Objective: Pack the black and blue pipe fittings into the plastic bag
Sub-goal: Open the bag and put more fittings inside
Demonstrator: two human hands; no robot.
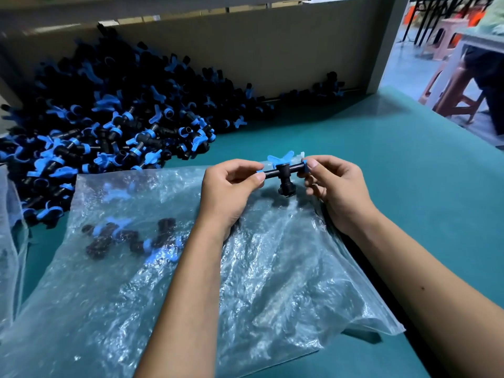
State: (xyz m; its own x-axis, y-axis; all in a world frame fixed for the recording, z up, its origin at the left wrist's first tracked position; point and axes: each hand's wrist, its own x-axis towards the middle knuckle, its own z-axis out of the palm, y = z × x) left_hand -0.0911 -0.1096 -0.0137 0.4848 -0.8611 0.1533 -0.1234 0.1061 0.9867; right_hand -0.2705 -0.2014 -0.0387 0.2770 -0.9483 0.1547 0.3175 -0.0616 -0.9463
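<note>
Teal counter (pixel 381 165) at twelve o'clock: left hand (pixel 231 186) and right hand (pixel 335 186) each pinch one end of a tee fitting (pixel 283 173), poised over the plastic bag (pixel 245 268), likely for dropping in.

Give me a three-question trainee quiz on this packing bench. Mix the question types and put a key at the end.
1. True or false: both the left hand and the right hand hold one T-shaped fitting above the plastic bag.
2. Where is the loose pile of fittings? A) on the bag, B) far left against the cardboard wall, C) on the stool.
3. Fill in: the fittings in the bag lie on its ___ side.

Key: 1 true; 2 B; 3 left.
</note>
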